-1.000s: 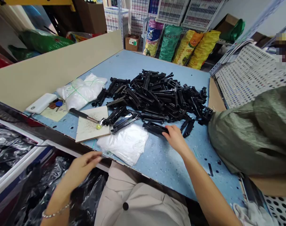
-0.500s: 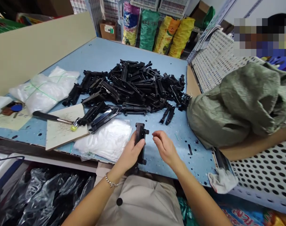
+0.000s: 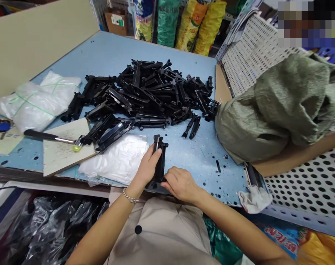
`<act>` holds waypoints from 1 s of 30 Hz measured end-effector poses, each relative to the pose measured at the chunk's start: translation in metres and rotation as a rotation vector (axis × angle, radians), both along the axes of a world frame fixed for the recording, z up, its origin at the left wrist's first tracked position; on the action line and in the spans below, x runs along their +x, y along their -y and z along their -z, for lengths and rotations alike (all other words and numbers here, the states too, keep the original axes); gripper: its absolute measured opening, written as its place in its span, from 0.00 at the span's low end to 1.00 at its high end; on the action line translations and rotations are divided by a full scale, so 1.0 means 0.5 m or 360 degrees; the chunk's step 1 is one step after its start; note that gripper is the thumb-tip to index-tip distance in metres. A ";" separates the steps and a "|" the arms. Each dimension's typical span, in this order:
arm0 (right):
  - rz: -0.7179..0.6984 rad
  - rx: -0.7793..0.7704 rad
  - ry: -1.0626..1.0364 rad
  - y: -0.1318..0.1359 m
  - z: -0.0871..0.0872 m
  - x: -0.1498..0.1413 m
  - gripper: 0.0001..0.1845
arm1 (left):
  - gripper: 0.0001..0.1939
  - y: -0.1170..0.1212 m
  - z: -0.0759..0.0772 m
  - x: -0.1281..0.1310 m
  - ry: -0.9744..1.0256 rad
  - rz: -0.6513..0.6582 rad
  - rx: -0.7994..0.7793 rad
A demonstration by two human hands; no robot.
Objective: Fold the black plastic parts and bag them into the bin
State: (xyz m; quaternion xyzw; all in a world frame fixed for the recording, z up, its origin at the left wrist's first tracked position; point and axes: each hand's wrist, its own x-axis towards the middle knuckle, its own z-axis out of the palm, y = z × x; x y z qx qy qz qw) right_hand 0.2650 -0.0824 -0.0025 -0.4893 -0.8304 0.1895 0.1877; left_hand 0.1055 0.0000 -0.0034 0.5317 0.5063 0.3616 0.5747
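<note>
A long black plastic part (image 3: 159, 160) lies lengthwise on the blue table (image 3: 112, 55) near its front edge. My left hand (image 3: 147, 167) is closed along its left side, a bracelet on the wrist. My right hand (image 3: 180, 184) is closed on its near end, fingers curled over the base. Behind them spreads a large pile of the same black plastic parts (image 3: 148, 92). A flat stack of clear plastic bags (image 3: 116, 160) lies just left of my left hand.
A small hammer (image 3: 50, 137) rests on a pale board (image 3: 62, 149) at the left, near bundled white bags (image 3: 36, 99). A green sack (image 3: 278, 105) sits on white perforated crates (image 3: 302, 180) at the right. Another person is at the top right. A rag (image 3: 253, 198) hangs off the front edge.
My right hand dropped from open air onto the near end of the black part. The part went from held upright to lower on the table, still in my left hand.
</note>
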 end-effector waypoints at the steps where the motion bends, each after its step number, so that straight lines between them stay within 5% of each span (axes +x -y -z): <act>1: -0.0010 0.0034 0.0028 -0.007 0.003 0.007 0.25 | 0.23 0.002 0.006 0.007 -0.0021 0.0036 -0.0064; 3: 0.0212 0.0001 0.0014 -0.053 0.003 0.037 0.26 | 0.23 0.014 0.018 0.028 -0.0214 0.0148 -0.0087; 7: 0.1333 -0.0065 0.0020 -0.201 -0.010 0.138 0.21 | 0.23 0.061 0.038 0.078 -0.0972 0.0424 0.0207; 10: 0.1621 -0.0341 -0.0154 -0.262 -0.011 0.197 0.25 | 0.25 0.075 0.047 0.092 -0.1172 0.0517 0.0428; 12: 0.1581 -0.0423 -0.0234 -0.248 -0.005 0.202 0.23 | 0.23 0.063 0.047 0.089 -0.0944 0.0456 0.0477; 15: 0.1441 -0.0375 -0.0377 -0.165 0.003 0.157 0.24 | 0.25 0.027 0.033 0.086 -0.0193 0.0313 0.0225; 18: 0.0968 -0.0266 -0.0657 -0.076 -0.005 0.088 0.21 | 0.31 0.003 0.000 0.090 0.0350 0.0244 0.0011; 21: 0.0870 -0.0148 -0.0707 -0.054 -0.028 0.054 0.16 | 0.35 0.010 -0.038 0.088 0.0199 0.0275 0.0170; 26: 0.0705 0.0364 -0.0443 -0.120 -0.049 0.066 0.17 | 0.37 0.051 -0.071 0.072 -0.0126 0.0354 0.0355; 30: 0.0664 0.0265 -0.0601 -0.144 -0.040 0.067 0.20 | 0.36 0.056 -0.073 0.062 -0.0192 0.0310 0.0467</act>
